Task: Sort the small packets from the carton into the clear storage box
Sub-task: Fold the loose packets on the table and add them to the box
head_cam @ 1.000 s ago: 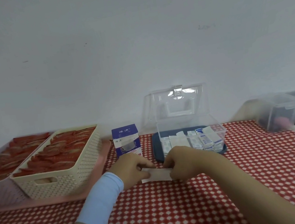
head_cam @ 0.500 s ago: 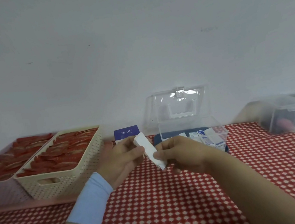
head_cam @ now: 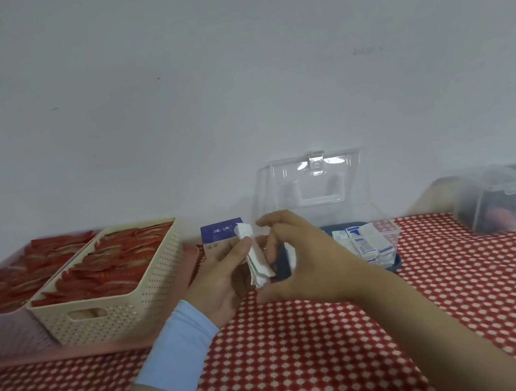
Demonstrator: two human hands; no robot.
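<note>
l hand (head_cam: 223,271): grip clenched on white paper packet stack (head_cam: 256,260)
r hand (head_cam: 309,263): curved beside stack, grip unclear
behind, part hidden by hands: purple-white card carton (head_cam: 221,230), clear plastic storage box (head_cam: 387,233)
left: cream perforated plastic basket (head_cam: 125,306)

Packet stack (head_cam: 256,261) has been lifted off the tablecloth (head_cam: 311,357) and turned from flat to near upright. It is now gripped by left hand (head_cam: 224,269) alone. Right hand (head_cam: 307,264) pinch has been released, fingers spread just beside it.

Wide light-blue wristband (head_cam: 177,352), plain soft fabric, on wrist of left hand (head_cam: 224,269). Right hand (head_cam: 307,255) and both forearms bare.
</note>
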